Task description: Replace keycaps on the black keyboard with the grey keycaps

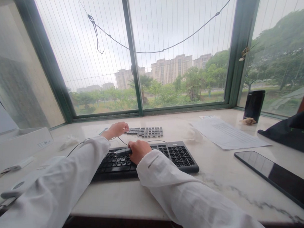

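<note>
As far as I can judge from here, the dark keycaps (151, 131) are off and set out in rows on the tabletop (214, 194), and the keyboard (121, 169) shows open sockets on its number-pad side, with none refitted there that I can make out; what is left nearer the middle I can't read past the white sleeves (161, 176). My right hand (139, 150) grips a dark slim tool (122, 152) over the keyboard's left half, while my left hand (116, 129) is beyond it, at the left end of the keycap rows, its fingers pinching something or merely resting, I cannot tell which
</note>
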`<move>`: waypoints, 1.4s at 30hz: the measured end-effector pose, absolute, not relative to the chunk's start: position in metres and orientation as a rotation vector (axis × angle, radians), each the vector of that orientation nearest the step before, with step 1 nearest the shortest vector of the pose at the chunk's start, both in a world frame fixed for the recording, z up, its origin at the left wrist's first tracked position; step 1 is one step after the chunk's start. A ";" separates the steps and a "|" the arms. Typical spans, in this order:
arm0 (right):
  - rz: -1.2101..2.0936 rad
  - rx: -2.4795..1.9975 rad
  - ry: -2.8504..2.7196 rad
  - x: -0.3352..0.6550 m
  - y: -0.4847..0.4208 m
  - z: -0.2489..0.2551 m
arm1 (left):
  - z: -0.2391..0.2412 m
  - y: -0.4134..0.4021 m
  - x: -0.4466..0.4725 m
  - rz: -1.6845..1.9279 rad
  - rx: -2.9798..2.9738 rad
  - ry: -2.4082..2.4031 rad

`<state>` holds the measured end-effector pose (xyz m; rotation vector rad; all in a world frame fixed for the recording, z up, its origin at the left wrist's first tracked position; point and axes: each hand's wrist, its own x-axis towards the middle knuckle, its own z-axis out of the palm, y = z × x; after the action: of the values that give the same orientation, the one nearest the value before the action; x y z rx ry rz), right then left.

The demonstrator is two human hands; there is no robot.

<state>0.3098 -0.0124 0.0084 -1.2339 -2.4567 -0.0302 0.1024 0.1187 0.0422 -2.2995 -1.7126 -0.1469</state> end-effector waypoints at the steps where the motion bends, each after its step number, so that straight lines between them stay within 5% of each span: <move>1: -0.035 -1.234 -2.460 0.310 -0.013 0.009 | 0.048 0.113 0.102 -0.162 -2.323 -1.691; 9: -0.055 -1.236 -2.446 0.311 -0.013 0.010 | 0.086 0.048 0.091 -0.271 -2.724 -1.477; 20: 0.070 -1.061 -2.146 0.317 -0.014 0.022 | 0.040 0.016 0.076 -0.601 -2.849 -1.097; 42: 1.297 -0.727 -1.072 0.271 -0.018 0.032 | 0.033 -0.005 0.098 -0.609 -3.338 -0.865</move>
<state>0.2715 -0.0185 0.0322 -0.7268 -1.0718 1.2973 0.0976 -0.0047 0.0328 -3.3384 -0.8645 -0.6095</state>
